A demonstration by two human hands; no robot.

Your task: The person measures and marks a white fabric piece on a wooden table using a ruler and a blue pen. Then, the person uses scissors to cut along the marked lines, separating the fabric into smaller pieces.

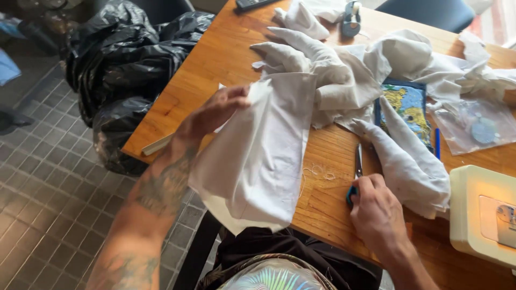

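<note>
On 1 wooden table (226,59), 2 hands: left (215,110) gripping 1 white cloth (258,156), right (376,209) on 1 scissors (357,171).

A wooden table (226,59) with a warm orange-brown top fills most of the view, its near edge running diagonally across a floor of small grey rectangular tiles (43,182). Bulging black plastic bags (123,59) are heaped on the tiles just beside the table's left edge, and a dark blue chair (430,12) stands at the far side. Soft, even daylight falls over the tabletop, leaving only faint shadows.
</note>
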